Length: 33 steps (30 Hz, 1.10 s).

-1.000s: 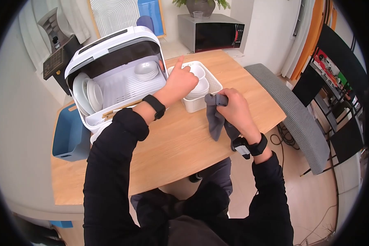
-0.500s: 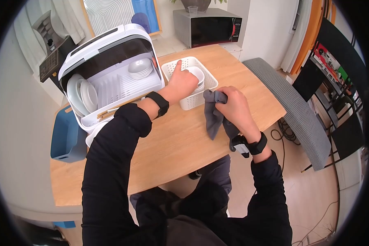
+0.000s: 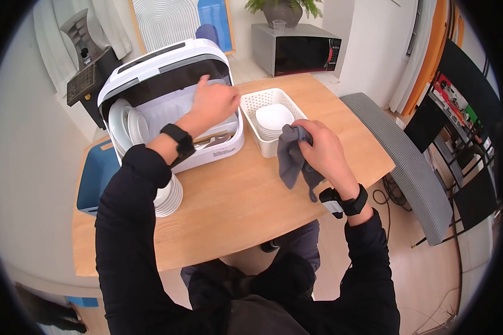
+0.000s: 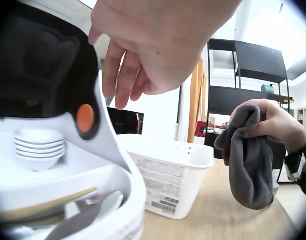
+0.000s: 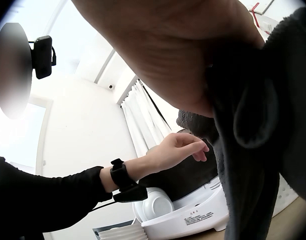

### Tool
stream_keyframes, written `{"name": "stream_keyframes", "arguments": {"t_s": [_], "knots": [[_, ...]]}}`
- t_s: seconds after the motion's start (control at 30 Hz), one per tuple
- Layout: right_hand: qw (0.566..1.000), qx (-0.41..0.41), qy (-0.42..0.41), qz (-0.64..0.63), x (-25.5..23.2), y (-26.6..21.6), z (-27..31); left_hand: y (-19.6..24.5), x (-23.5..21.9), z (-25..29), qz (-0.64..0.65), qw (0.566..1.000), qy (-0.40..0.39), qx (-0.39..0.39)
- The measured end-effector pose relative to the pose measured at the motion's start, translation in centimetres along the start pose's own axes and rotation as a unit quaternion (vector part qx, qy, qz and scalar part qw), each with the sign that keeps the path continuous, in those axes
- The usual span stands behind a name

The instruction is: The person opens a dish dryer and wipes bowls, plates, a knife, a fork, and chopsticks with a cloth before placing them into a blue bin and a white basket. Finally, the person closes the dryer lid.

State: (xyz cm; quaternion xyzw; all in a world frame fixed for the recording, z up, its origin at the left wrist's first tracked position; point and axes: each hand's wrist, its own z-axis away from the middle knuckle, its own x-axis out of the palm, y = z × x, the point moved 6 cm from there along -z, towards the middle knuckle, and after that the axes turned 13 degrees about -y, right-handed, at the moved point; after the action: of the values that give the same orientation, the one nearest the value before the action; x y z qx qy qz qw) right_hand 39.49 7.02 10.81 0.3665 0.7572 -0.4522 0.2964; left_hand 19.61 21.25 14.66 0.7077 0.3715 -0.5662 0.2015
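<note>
The left hand hovers in front of the white dish cabinet, its fingers relaxed and holding nothing. In the left wrist view the fingers of that hand hang above the cabinet's side wall and a white basket. The right hand grips a dark grey cloth, which dangles over the table beside the basket. White square bowls are stacked in the basket. Plates stand upright inside the cabinet, and small bowls are stacked there.
A blue bin stands left of the cabinet. Stacked white dishes sit in front of it, partly behind the left sleeve. A microwave is behind the table, and a checkered bench stands to the right.
The left hand has moved left, from over the basket to in front of the cabinet. The right hand keeps hold of the cloth in nearly the same place. The head view has shifted slightly.
</note>
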Motion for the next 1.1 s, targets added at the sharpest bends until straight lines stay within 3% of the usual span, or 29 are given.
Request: {"name": "stream_keyframes", "arguments": {"t_s": [0.23, 0.33, 0.43, 0.63, 0.73, 0.83, 0.87, 0.97, 1.1], "knots": [[0.98, 0.004, 0.1, 0.17, 1.5, -2.1, -2.3, -12.1, 4.9, 2.5, -0.061, 0.975, -0.068, -0.205], [0.974, 0.015, 0.125, 0.188, 1.2, -3.5, -2.6, -15.0, 6.6, 1.9, 0.026, 0.955, -0.088, -0.281], [0.975, 0.001, 0.12, 0.186, 1.6, -3.7, -2.9, -15.3, 6.8, 0.3, 0.009, 0.943, -0.107, -0.314], [0.986, 0.01, 0.098, 0.132, 1.8, -3.0, -3.5, -15.3, 8.5, -1.4, 0.0, 0.933, -0.108, -0.342], [0.989, 0.02, 0.103, 0.101, 1.8, -2.6, -3.8, -17.0, 10.1, -2.1, 0.092, 0.906, -0.156, -0.382], [0.99, 0.032, 0.105, 0.088, 1.8, -2.0, -4.0, -17.3, 9.9, -1.9, 0.099, 0.912, -0.133, -0.376], [0.99, 0.034, 0.105, 0.086, 2.0, -1.8, -4.0, -17.5, 10.2, -1.8, 0.148, 0.897, -0.18, -0.377], [0.988, 0.031, 0.132, 0.078, 2.1, -1.6, -4.0, -18.1, 10.0, -1.6, 0.161, 0.895, -0.155, -0.387], [0.987, 0.03, 0.136, 0.074, 2.4, -1.5, -3.9, -17.3, 8.1, -0.4, 0.348, 0.875, -0.068, -0.329]]}}
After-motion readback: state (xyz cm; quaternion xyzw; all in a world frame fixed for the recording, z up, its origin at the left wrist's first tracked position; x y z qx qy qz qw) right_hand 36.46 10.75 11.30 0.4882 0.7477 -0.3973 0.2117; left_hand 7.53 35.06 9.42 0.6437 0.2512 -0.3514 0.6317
